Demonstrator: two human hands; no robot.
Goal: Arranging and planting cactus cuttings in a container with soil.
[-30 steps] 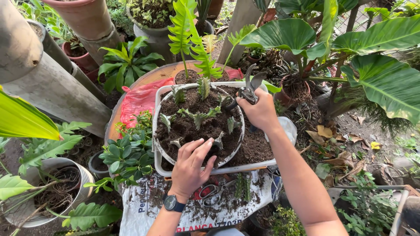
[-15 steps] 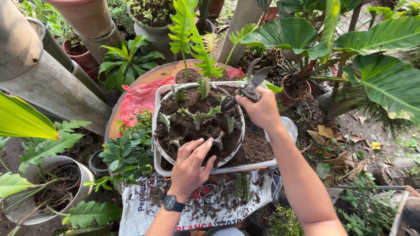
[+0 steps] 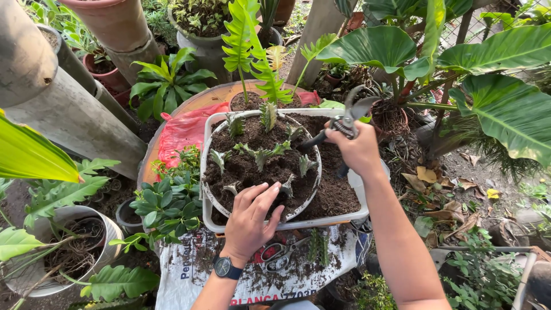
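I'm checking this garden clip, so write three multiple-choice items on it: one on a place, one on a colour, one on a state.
1. Where does the left hand rest?
A. on the soil at the near rim of the round pot
B. on the red bag
C. on a big leaf

2. What colour is the bag left of the tray?
A. blue
B. red
C. yellow

3. How does the right hand stand?
A. flat on the soil
B. empty in the air
C. closed round the handles of pruning shears

Answers: 1 A, its fingers lie on the soil by the rim. 2 B, the bag is plainly red. 3 C, the blades stick out above the fist.
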